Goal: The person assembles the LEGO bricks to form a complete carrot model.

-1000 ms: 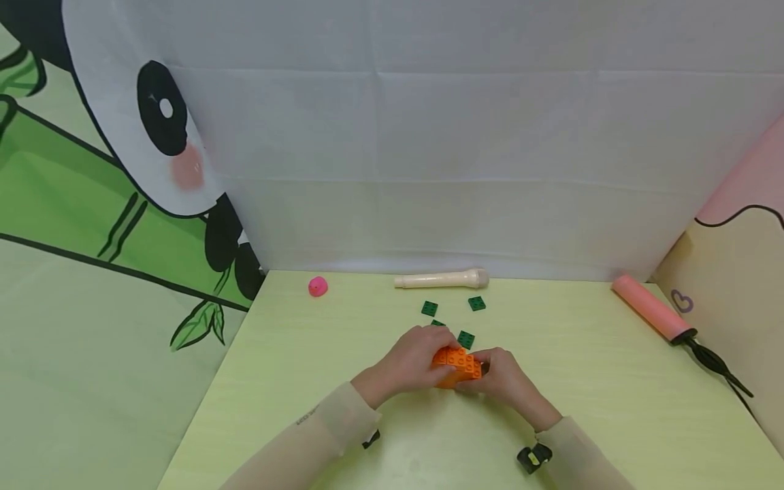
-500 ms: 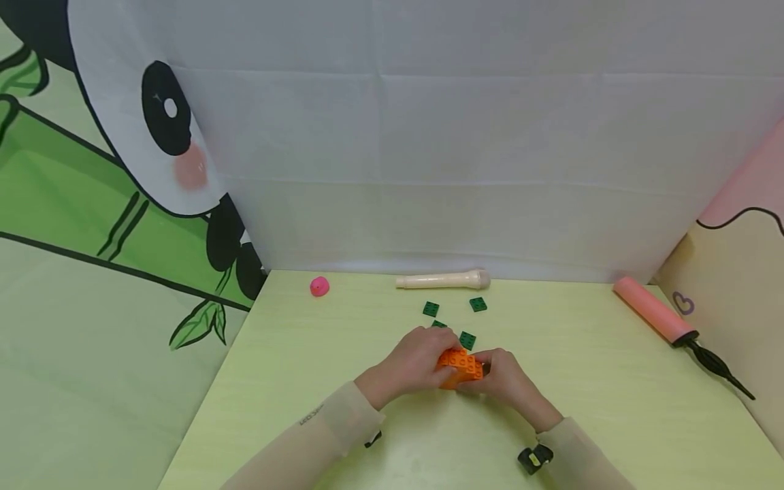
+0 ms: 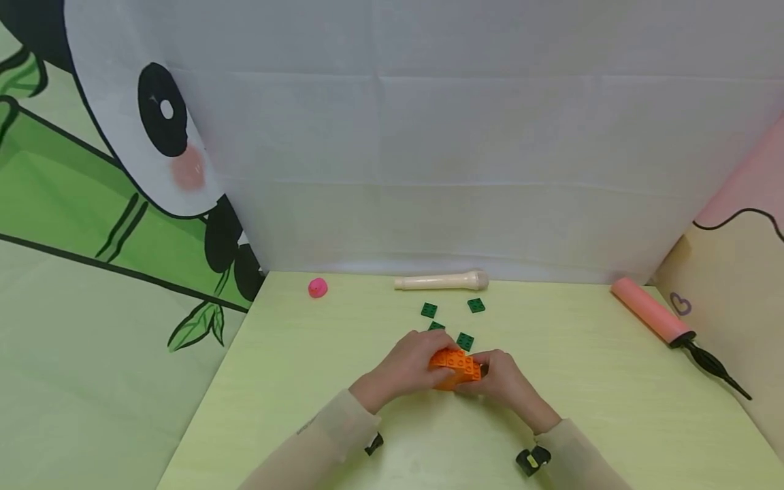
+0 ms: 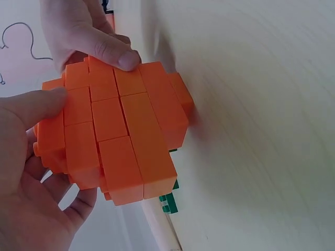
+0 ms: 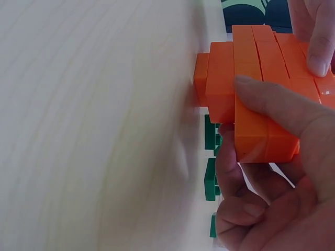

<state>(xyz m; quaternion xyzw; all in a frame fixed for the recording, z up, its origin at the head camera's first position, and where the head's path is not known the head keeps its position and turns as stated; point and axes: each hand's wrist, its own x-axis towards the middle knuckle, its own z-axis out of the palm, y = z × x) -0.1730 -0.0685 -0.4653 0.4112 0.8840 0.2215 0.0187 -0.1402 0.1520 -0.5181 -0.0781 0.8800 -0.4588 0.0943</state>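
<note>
An orange toy brick block (image 4: 112, 130), built up from several stacked bricks with stepped sides, stands on the table between both hands. Its studded top (image 3: 456, 362) shows in the head view. My left hand (image 3: 404, 364) grips its left side near the top, thumb on the near face and fingers behind. On the other side, lower down, my right hand (image 3: 505, 382) holds it, with the thumb across the near face in the right wrist view and the fingers curled beneath and behind. Several small green bricks (image 3: 465, 341) lie just beyond the block; one is partly hidden behind my left hand.
A cream microphone-shaped stick (image 3: 441, 280) lies along the back of the pale table (image 3: 294, 367). To its left sits a small pink round piece (image 3: 318, 288). A pink cylinder with a black handle (image 3: 652, 311) lies at the right edge. Printed cloth walls surround the table.
Both hands keep their hold on the orange block in nearly the same place. Only a slight shift of the whole head view shows.
</note>
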